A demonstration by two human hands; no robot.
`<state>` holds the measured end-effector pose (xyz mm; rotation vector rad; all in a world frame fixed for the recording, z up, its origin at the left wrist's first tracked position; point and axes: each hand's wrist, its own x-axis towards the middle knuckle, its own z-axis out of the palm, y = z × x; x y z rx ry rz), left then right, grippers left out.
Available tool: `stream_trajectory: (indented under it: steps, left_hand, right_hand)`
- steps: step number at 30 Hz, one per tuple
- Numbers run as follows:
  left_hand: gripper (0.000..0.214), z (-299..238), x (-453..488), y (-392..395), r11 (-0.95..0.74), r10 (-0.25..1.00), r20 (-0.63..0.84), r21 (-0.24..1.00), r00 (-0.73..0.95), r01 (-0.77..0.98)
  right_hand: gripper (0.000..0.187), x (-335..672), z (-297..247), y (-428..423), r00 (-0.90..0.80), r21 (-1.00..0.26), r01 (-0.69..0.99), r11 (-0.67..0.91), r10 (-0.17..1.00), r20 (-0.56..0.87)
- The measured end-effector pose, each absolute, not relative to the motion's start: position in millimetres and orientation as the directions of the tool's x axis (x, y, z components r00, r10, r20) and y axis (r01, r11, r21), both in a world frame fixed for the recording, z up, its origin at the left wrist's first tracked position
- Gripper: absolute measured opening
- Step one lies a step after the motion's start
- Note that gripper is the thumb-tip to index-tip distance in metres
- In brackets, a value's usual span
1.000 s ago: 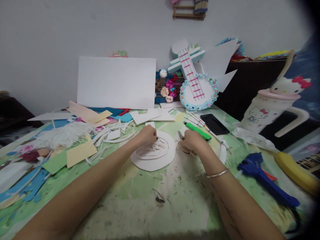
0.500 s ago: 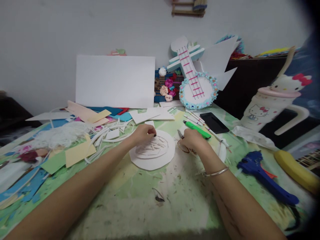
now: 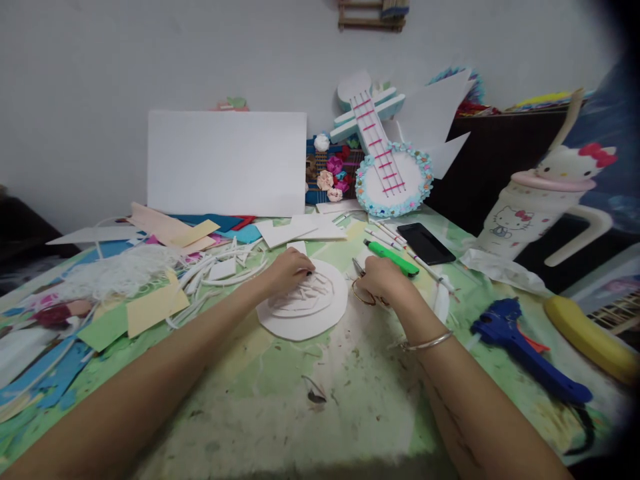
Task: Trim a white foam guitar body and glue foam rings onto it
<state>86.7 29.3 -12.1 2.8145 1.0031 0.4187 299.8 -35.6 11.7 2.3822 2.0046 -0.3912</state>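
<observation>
A round white foam disc point(image 3: 320, 313) lies on the green table cover, with thin white strips point(image 3: 305, 295) laid on its middle. My left hand point(image 3: 290, 269) rests on the disc's far edge, its fingers curled and pressed onto a strip. Just right of the disc, my right hand point(image 3: 383, 281) is closed around small gold-handled scissors point(image 3: 361, 289), whose tips point away from me. A metal bangle point(image 3: 425, 343) circles my right wrist.
A green utility knife point(image 3: 393, 259), pens and a black phone point(image 3: 425, 243) lie beyond my right hand. A blue glue gun point(image 3: 520, 352) lies at the right. Coloured foam scraps point(image 3: 150, 307) and white trimmings point(image 3: 123, 270) cover the left. A white board point(image 3: 225, 163) and a foam guitar point(image 3: 385, 160) lean against the wall.
Both hands have stayed on the disc and the scissors, with only small finger shifts. The view has drifted slightly.
</observation>
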Motion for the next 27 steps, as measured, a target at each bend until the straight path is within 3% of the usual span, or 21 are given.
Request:
stream_trajectory:
  steps: [5,12,16,22,27]
  left_hand:
    - [0.023,-20,74,27,-0.824,0.565,0.298,0.242,0.769,0.512]
    - [0.026,-26,71,25,-0.82,0.571,0.422,0.26,0.704,0.509]
    - [0.035,-26,81,22,-0.824,0.567,0.36,0.233,0.741,0.517]
    - [0.047,-22,90,14,-0.715,0.699,0.142,0.153,0.701,0.682]
    - [0.058,-21,85,12,-0.625,0.78,0.174,0.181,0.601,0.759]
  right_hand:
    - [0.044,300,12,-35,0.16,-0.15,0.97,-0.191,0.967,-0.196]
    - [0.044,299,10,-35,0.165,-0.134,0.972,-0.193,0.967,-0.193]
    - [0.045,298,10,-35,0.175,-0.129,0.971,-0.202,0.965,-0.195]
    - [0.045,298,10,-35,0.173,-0.127,0.972,-0.198,0.967,-0.186]
    - [0.047,299,9,-35,0.165,-0.136,0.972,-0.191,0.969,-0.183]
